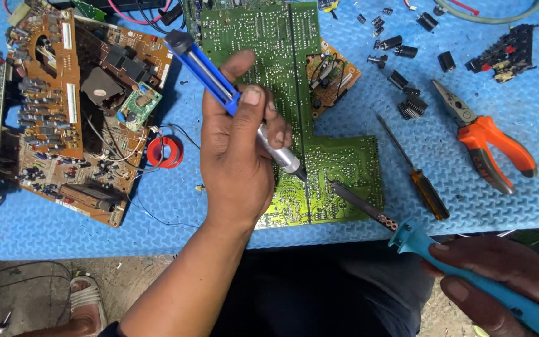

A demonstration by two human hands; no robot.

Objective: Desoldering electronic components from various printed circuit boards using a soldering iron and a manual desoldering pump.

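My left hand (pixel 237 159) grips a blue and silver desoldering pump (pixel 219 87), its tip pressed down on the solder side of a green circuit board (pixel 338 165). My right hand (pixel 500 274) holds a soldering iron with a light blue handle (pixel 469 274). The iron's dark tip (pixel 357 200) rests on the same board, just right of the pump tip. The board lies on a blue foam mat (pixel 157 231).
A brown circuit board (pixel 76 112) with many parts lies at the left, a red solder spool (pixel 165 151) beside it. Right of the green board are a screwdriver (pixel 416 175), orange-handled pliers (pixel 488 140) and several loose black components (pixel 407 81). A sandalled foot (pixel 82 299) shows below.
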